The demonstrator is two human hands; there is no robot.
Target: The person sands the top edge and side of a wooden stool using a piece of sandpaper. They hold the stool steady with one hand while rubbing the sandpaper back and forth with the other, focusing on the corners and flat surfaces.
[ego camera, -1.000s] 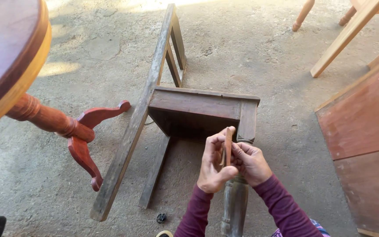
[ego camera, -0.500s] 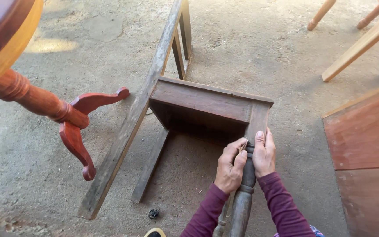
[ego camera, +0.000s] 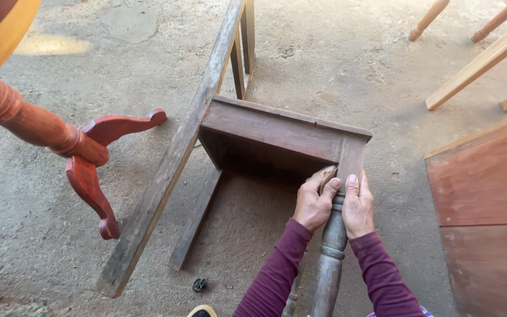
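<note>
Both hands around chair leg, sandpaper mostly hidden.

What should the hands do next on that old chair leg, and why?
Probably rub the small piece under the left hand down along the turned chair leg. Both hands sit at the top of the leg, the right hand steadying it, and the grey, worn wood below them looks untouched. That is only a guess.
</note>
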